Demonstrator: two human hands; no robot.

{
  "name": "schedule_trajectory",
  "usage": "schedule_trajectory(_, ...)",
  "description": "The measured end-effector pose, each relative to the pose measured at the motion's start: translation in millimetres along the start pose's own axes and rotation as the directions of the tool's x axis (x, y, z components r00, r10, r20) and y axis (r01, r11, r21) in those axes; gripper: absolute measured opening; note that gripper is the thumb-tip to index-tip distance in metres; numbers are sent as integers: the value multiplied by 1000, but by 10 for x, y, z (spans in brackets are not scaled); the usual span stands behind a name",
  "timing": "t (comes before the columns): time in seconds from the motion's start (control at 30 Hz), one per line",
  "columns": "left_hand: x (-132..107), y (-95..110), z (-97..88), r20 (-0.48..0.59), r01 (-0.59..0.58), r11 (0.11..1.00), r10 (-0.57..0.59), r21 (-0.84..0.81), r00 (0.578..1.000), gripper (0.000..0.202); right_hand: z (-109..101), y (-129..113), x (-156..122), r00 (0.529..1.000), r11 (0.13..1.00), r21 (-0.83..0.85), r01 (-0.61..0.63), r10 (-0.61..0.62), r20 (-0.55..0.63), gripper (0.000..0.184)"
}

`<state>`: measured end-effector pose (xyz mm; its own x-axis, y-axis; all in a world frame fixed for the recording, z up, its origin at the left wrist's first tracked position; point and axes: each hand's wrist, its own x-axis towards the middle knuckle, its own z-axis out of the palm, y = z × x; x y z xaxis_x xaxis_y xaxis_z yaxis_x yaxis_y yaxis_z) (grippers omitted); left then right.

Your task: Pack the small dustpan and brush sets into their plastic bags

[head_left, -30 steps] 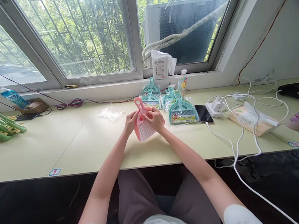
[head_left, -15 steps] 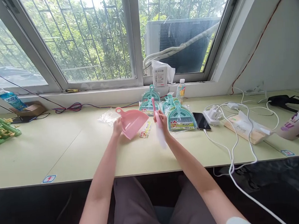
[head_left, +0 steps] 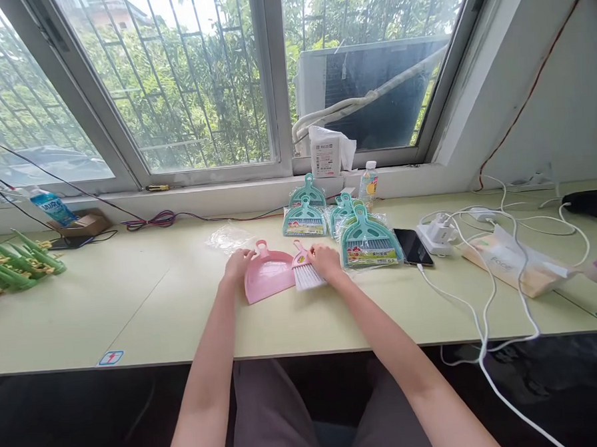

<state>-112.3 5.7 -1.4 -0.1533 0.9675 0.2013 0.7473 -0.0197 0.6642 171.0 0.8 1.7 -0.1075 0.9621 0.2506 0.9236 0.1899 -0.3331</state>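
Observation:
A small pink dustpan (head_left: 270, 276) lies flat on the pale green table (head_left: 133, 305), with my left hand (head_left: 237, 265) resting on its left edge, fingers curled over it. Beside it on the right lies a pink hand brush with white bristles (head_left: 306, 271). My right hand (head_left: 326, 262) rests on the brush's right side, fingers closed around it. Several teal dustpan-and-brush sets in clear bags (head_left: 367, 240) sit just behind and to the right of my right hand.
An empty clear bag (head_left: 228, 238) lies behind the dustpan. A black phone (head_left: 412, 246), a white charger (head_left: 436, 232) with trailing cables and a wrapped packet (head_left: 510, 259) fill the right side. Green items (head_left: 15, 264) lie far left. A bottle (head_left: 367, 182) stands by the window.
The dustpan and brush, first held together, were pulled apart in the air. Both now lie side by side on the table with my hands lowered onto them.

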Motion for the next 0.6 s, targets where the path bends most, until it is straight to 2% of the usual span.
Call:
schedule_trajectory(0.13,-1,17,-33,-7,20,999,-20,40,1000,42,-27,10,13,1000,1000,7,-17,17,-10,28)
schedule_trajectory(0.3,-47,64,2,84,7,998,-12,69,996,35,-40,41,22,999,998,53,-27,26,33,33)
schedule_trajectory(0.43,-40,121,51,18,-56,997,55,51,998,26,-61,30,18,995,989,137,-57,45,89,31)
schedule_trajectory(0.53,-42,228,72,-30,-61,984,57,-169,998,31,-98,-55,-32,1000,981,193,-22,20,11,30)
schedule_trajectory(0.6,-79,343,79,-12,-34,907,32,-421,999,39,-128,-148,-95,996,977,210,26,-8,-88,32)
